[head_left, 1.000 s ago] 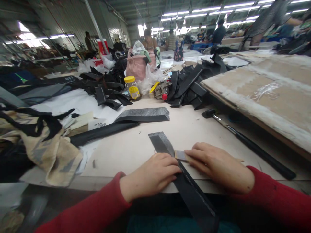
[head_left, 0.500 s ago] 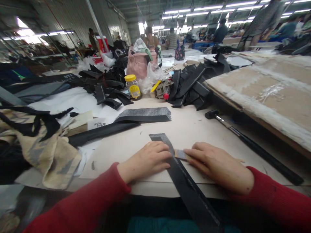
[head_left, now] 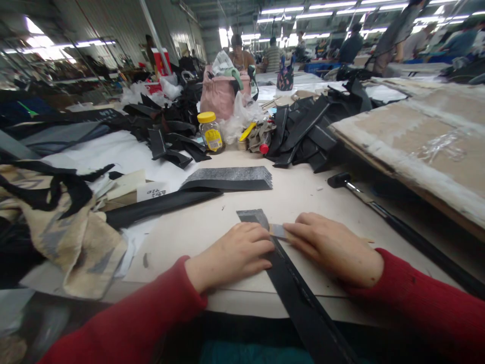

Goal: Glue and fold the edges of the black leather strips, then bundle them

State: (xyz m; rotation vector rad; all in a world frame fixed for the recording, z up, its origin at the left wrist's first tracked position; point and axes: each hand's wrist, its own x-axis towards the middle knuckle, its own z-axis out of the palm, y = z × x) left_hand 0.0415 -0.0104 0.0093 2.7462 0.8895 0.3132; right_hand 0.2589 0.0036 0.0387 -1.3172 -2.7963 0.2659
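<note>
Black strip: one long strip (head_left: 290, 283), running from the frame's centre to the bottom edge right of centre; upper part on the counter (head_left: 182, 242), lower end hanging past its near edge.
Left-hand grip: the left hand (head_left: 235, 253) lies over the strip's upper part, fingers together and slightly bent; thumb hidden, so I cannot tell whether it pinches or merely presses.
Right-hand grip: the right hand (head_left: 329, 247) is closed on a flat tool (head_left: 278, 231), its tip at the strip's right edge, just beside the left fingers.
Progress on the strip: the run below the hands appears folded along its right edge; the top end lies flat, grey facing exposed, and seems not yet worked.
Strips beyond: a neat stack (head_left: 227, 177) above centre, grey faces showing, judged unworked.
Loose heap: black strips (head_left: 303, 131), upper right of centre, with pale-lined edges; possibly finished, though I cannot confirm.
Hammer-like tool: lying at right (head_left: 409, 233), clear of both hands.
Back of counter: yellow-lidded jar (head_left: 211, 134), with a pink bag (head_left: 215, 96) behind it.
Right side: large worn board (head_left: 417, 121).
</note>
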